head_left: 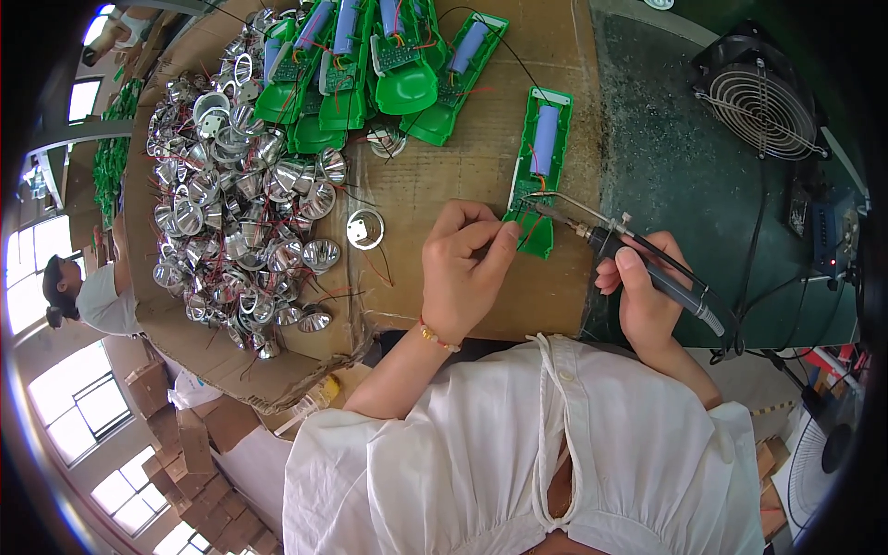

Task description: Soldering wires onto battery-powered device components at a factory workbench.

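Note:
A green plastic housing point(531, 222) lies on the brown cardboard in front of me, with a blue-purple cylindrical battery point(546, 139), a small circuit board and thin red and black wires in it. My left hand point(467, 264) is at the housing's lower left edge, thumb and forefinger pinched on what looks like a thin wire by the board. In my right hand point(652, 291) is a soldering iron point(661, 277), gripped like a pen, with a thin metal feed tube along it. Its tip reaches the circuit board; exact contact is hard to see.
A cardboard box point(305, 365) full of shiny reflector cups point(250, 222) stands left. Several wired green housings point(407, 88) are piled at the back. One loose cup point(364, 228) lies near my left hand. A fan with a wire guard point(760, 109) and a blue box point(828, 240) stand right.

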The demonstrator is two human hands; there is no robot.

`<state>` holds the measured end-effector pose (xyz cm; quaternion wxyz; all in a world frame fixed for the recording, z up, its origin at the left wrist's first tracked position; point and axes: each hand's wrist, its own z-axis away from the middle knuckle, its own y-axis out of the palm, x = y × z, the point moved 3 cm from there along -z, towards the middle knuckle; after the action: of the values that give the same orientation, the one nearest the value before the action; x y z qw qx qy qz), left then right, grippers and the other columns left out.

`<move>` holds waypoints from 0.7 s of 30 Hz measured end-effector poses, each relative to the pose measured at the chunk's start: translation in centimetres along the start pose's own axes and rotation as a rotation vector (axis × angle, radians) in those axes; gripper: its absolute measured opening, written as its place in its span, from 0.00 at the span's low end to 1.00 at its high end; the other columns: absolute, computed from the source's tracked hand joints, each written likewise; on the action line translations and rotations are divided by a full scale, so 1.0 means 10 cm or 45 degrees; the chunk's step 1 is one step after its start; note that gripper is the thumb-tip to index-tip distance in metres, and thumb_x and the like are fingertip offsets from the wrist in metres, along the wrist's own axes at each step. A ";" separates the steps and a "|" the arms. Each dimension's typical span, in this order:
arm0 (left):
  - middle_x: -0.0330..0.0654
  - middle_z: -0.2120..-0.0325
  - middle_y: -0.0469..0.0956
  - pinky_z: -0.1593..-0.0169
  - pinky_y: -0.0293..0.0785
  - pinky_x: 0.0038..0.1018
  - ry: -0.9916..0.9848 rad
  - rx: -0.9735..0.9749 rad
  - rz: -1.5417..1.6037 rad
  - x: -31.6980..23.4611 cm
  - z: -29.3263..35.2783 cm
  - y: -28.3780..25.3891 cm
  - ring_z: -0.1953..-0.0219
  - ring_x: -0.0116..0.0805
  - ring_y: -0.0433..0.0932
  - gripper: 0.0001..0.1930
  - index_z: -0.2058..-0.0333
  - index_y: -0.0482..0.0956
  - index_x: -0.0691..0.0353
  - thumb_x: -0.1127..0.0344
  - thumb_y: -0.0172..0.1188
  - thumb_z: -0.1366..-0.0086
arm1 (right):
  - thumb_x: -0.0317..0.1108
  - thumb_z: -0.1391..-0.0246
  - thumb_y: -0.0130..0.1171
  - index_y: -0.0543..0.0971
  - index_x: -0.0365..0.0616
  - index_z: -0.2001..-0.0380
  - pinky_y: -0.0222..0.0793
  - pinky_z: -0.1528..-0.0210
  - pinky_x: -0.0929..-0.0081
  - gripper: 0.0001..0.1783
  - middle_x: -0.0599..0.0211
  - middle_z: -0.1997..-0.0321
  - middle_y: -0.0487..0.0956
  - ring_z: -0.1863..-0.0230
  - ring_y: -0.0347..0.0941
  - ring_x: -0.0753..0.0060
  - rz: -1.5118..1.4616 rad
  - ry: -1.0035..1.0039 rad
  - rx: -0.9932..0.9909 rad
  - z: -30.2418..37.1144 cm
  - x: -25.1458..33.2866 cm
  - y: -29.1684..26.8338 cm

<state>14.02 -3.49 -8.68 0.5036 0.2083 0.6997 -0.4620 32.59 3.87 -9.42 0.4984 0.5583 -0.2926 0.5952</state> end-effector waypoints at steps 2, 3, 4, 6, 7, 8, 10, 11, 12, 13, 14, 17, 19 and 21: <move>0.41 0.76 0.69 0.77 0.61 0.22 0.009 -0.005 -0.003 0.01 0.00 0.00 0.79 0.27 0.66 0.05 0.76 0.78 0.68 0.71 0.59 0.48 | 0.27 0.50 0.54 0.67 0.36 0.69 0.69 0.78 0.81 0.08 0.59 0.78 0.75 0.81 0.71 0.77 -0.045 -0.016 -0.019 0.01 0.00 0.00; 0.41 0.76 0.70 0.77 0.62 0.22 0.012 -0.005 -0.002 0.01 0.00 -0.01 0.79 0.27 0.66 0.05 0.76 0.78 0.68 0.71 0.59 0.48 | 0.28 0.50 0.54 0.67 0.35 0.69 0.69 0.78 0.81 0.09 0.59 0.78 0.75 0.81 0.71 0.76 -0.089 -0.028 -0.038 0.01 0.01 0.00; 0.41 0.76 0.70 0.77 0.62 0.22 0.011 -0.005 -0.002 0.01 0.00 -0.01 0.79 0.28 0.66 0.05 0.76 0.78 0.68 0.71 0.59 0.48 | 0.28 0.50 0.54 0.67 0.35 0.69 0.69 0.78 0.81 0.09 0.59 0.78 0.75 0.81 0.71 0.76 -0.091 -0.028 -0.037 0.01 0.02 -0.01; 0.41 0.76 0.70 0.77 0.62 0.22 -0.002 -0.006 0.005 -0.02 -0.01 -0.01 0.79 0.28 0.66 0.05 0.77 0.78 0.68 0.71 0.59 0.48 | 0.29 0.49 0.54 0.67 0.35 0.68 0.69 0.78 0.80 0.09 0.58 0.78 0.75 0.81 0.70 0.75 -0.086 -0.144 -0.045 0.01 0.09 -0.04; 0.42 0.76 0.70 0.77 0.62 0.22 -0.013 -0.005 0.016 -0.02 -0.02 -0.01 0.79 0.28 0.67 0.05 0.77 0.78 0.68 0.71 0.59 0.48 | 0.29 0.49 0.54 0.67 0.35 0.68 0.69 0.78 0.80 0.10 0.58 0.78 0.75 0.81 0.70 0.74 -0.071 -0.144 -0.047 0.01 0.10 -0.06; 0.42 0.76 0.70 0.77 0.62 0.22 -0.012 -0.004 0.015 -0.01 -0.02 -0.01 0.79 0.28 0.67 0.05 0.77 0.78 0.68 0.71 0.59 0.48 | 0.29 0.49 0.54 0.67 0.35 0.68 0.69 0.78 0.80 0.10 0.58 0.78 0.75 0.81 0.70 0.74 -0.072 -0.145 -0.048 0.01 0.10 -0.07; 0.42 0.76 0.70 0.77 0.62 0.22 0.004 -0.009 -0.022 0.00 -0.02 -0.01 0.79 0.28 0.66 0.05 0.77 0.78 0.68 0.71 0.59 0.48 | 0.30 0.49 0.54 0.67 0.35 0.68 0.69 0.78 0.80 0.10 0.58 0.78 0.75 0.81 0.70 0.74 -0.084 -0.120 -0.045 0.00 0.09 -0.09; 0.42 0.76 0.70 0.77 0.62 0.22 0.008 -0.008 -0.021 -0.01 -0.02 0.00 0.79 0.28 0.66 0.05 0.77 0.78 0.68 0.71 0.59 0.48 | 0.30 0.49 0.54 0.67 0.35 0.68 0.69 0.78 0.80 0.10 0.58 0.78 0.75 0.81 0.70 0.74 -0.084 -0.124 -0.047 0.00 0.08 -0.10; 0.42 0.76 0.70 0.77 0.62 0.22 0.000 -0.008 -0.026 -0.01 -0.02 0.00 0.79 0.28 0.67 0.05 0.78 0.78 0.68 0.72 0.59 0.48 | 0.29 0.49 0.54 0.67 0.35 0.68 0.69 0.78 0.80 0.10 0.58 0.78 0.75 0.82 0.70 0.74 -0.084 -0.125 -0.058 0.00 0.07 -0.13; 0.42 0.76 0.70 0.78 0.62 0.22 -0.009 -0.010 -0.035 -0.02 -0.01 0.00 0.79 0.28 0.67 0.05 0.78 0.78 0.68 0.72 0.59 0.48 | 0.29 0.50 0.54 0.67 0.35 0.68 0.69 0.78 0.80 0.10 0.58 0.78 0.75 0.82 0.70 0.74 -0.086 -0.126 -0.068 0.00 0.06 -0.14; 0.42 0.76 0.70 0.78 0.62 0.22 -0.005 -0.010 -0.037 -0.02 -0.01 0.01 0.79 0.28 0.67 0.05 0.78 0.78 0.68 0.72 0.59 0.48 | 0.29 0.50 0.54 0.67 0.35 0.68 0.69 0.78 0.80 0.10 0.58 0.78 0.75 0.82 0.70 0.74 -0.089 -0.128 -0.068 0.00 0.06 -0.17; 0.42 0.76 0.70 0.78 0.62 0.21 -0.021 -0.005 -0.024 -0.02 0.00 0.01 0.80 0.28 0.66 0.05 0.78 0.78 0.69 0.72 0.59 0.48 | 0.29 0.50 0.54 0.67 0.35 0.68 0.69 0.78 0.80 0.10 0.58 0.78 0.75 0.82 0.70 0.74 -0.114 -0.127 -0.098 0.00 0.06 -0.24; 0.42 0.76 0.70 0.76 0.64 0.21 -0.042 0.003 -0.051 -0.02 0.00 0.00 0.78 0.27 0.69 0.05 0.78 0.77 0.69 0.73 0.59 0.49 | 0.29 0.50 0.54 0.67 0.36 0.67 0.69 0.78 0.80 0.10 0.57 0.78 0.74 0.82 0.70 0.74 -0.099 -0.111 -0.135 -0.02 0.06 -0.28; 0.42 0.75 0.70 0.75 0.65 0.21 -0.127 0.018 0.026 -0.08 0.00 -0.04 0.77 0.26 0.70 0.04 0.77 0.77 0.69 0.73 0.59 0.49 | 0.29 0.50 0.54 0.67 0.35 0.67 0.69 0.78 0.80 0.10 0.57 0.78 0.74 0.81 0.70 0.74 -0.087 -0.125 -0.118 -0.01 0.06 -0.30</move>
<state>14.06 -3.52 -7.83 0.5409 0.1955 0.6685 -0.4715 35.34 5.10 -9.47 0.5288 0.5729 -0.3247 0.5356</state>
